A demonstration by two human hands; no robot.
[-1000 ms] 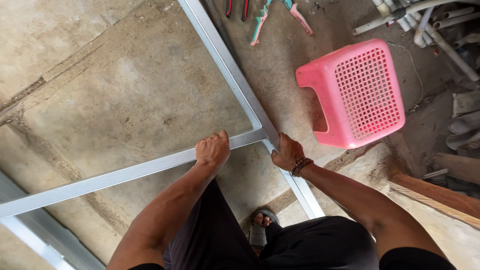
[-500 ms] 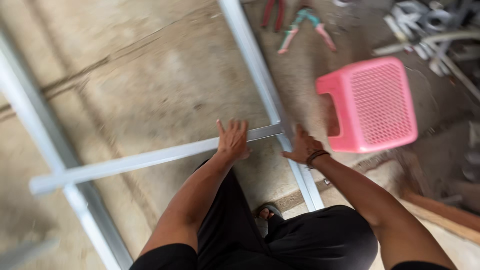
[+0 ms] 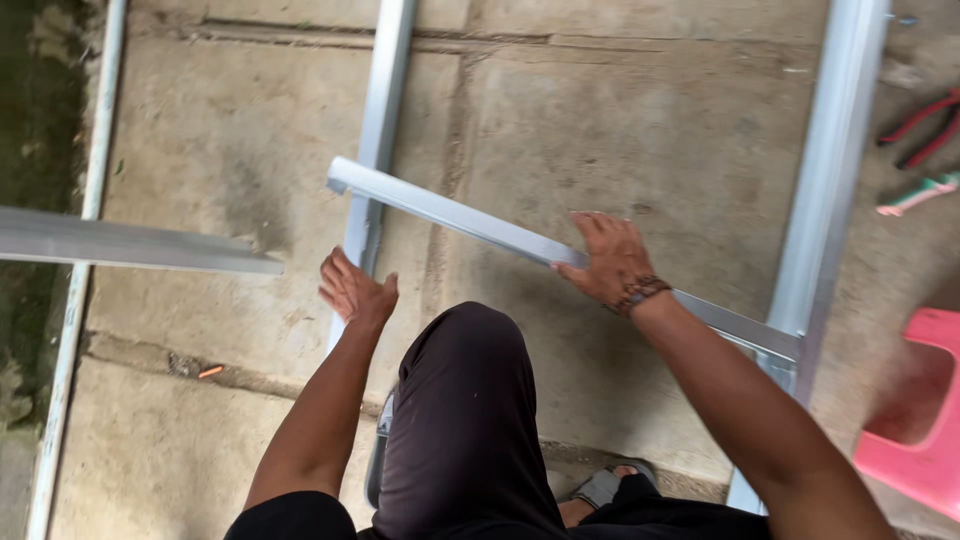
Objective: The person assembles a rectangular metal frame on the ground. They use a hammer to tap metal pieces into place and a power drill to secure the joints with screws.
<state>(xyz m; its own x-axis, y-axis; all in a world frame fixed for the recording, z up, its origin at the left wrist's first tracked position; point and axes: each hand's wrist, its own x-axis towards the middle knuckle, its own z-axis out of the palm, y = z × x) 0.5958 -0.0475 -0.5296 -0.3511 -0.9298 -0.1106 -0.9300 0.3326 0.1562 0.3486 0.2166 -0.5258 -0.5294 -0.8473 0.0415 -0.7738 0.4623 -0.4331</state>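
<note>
my right hand lies open, palm down, on the loose metal bar, near its middle. the bar runs slantwise from the right frame rail, which its one end meets, and its free end sits over the middle rail. my left hand hangs open in the air, holding nothing, just below that free end. i only press, i don't grip, so i judge the bar could slide or swing off the middle rail, and its cut end could nick my left fingers. the pink stool sits beyond the right rail, close enough to get bumped.
</note>
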